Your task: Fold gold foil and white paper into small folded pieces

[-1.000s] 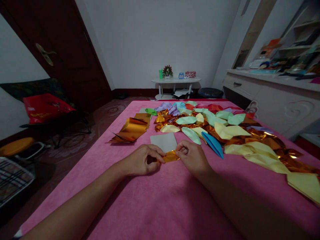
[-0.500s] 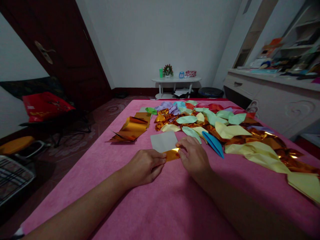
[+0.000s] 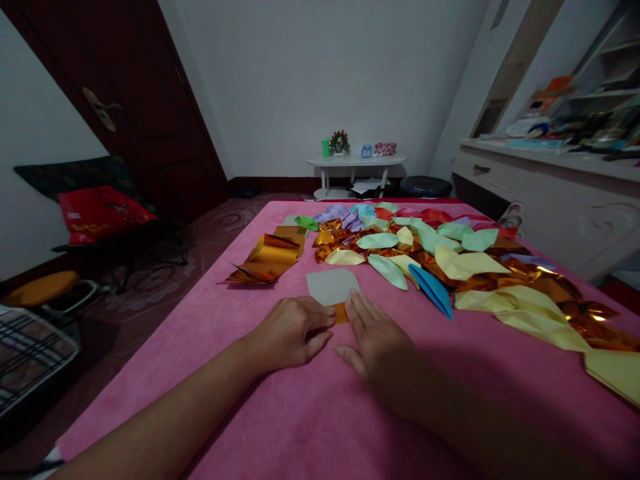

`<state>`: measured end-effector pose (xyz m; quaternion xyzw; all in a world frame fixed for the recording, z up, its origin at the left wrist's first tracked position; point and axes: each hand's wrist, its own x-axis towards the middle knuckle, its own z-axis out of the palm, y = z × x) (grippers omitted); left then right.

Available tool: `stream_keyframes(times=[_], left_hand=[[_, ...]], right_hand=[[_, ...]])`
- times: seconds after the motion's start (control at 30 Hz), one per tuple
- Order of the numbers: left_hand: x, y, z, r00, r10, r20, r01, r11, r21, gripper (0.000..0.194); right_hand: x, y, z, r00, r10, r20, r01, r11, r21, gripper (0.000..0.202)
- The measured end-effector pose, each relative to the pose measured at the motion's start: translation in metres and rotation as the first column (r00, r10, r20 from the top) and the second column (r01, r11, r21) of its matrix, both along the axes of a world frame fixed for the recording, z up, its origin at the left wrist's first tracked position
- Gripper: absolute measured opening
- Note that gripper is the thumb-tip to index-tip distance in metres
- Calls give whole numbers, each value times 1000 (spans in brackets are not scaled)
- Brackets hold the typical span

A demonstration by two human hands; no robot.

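foil sheet (image 3: pixel 333 288) flat, hands (image 3: pixel 293 330) pressing

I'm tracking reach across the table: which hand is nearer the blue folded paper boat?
Right. The right hand lies flat on the pink tablecloth, down-left of the blue folded paper boat. The left hand lies farther left, beyond the right.
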<state>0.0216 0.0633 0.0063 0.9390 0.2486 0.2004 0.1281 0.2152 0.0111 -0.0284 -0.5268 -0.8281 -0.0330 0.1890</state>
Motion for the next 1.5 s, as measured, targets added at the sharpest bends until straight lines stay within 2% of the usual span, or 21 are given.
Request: stream_keyframes(times=[0.2,0.27,0.37,0.47,0.6,0.73,0.93,1.13,1.3,1.4,1.5], left_hand=[[0,4,-3,999,54,-5,-54,998,34,36],[2,5,-6,997,78,-12,-77,995,69,34],[9,4,-9,991,123,-54,-113,982,154,26],[19,3,-10,970,186,-158,-142,957,252,24],[25,2,-12,945,235,-227,-153,933,327,19],[18,4,-17,964,208,-167,-154,945,287,22],[9,5,-23,981,181,-76,-161,963,217,23],[2,10,-24,975,220,25,-219,937,271,15],[-8,14,-23,957,288,47,-287,902,321,29],[-12,16,-19,938,339,70,-341,873,349,39],[-11,13,-12,916,386,106,-400,884,241,47]], right_hand=[[0,11,6,982,-165,96,171,984,-53,56],[-3,15,10,977,-188,102,194,980,-49,51],[-4,20,15,988,-123,91,127,992,-29,39],[-4,25,16,997,-28,78,32,998,-47,32],[-1,28,16,999,-25,29,27,998,-56,30],[10,30,18,999,-31,-34,27,994,-104,26],[19,31,20,997,-70,-35,65,989,-131,20],[21,30,23,989,-132,-60,122,981,-148,10],[25,30,24,980,-186,-72,179,980,-91,13],[28,30,21,984,-150,-95,146,988,-46,10],[29,29,19,985,-71,-156,81,995,55,12]])
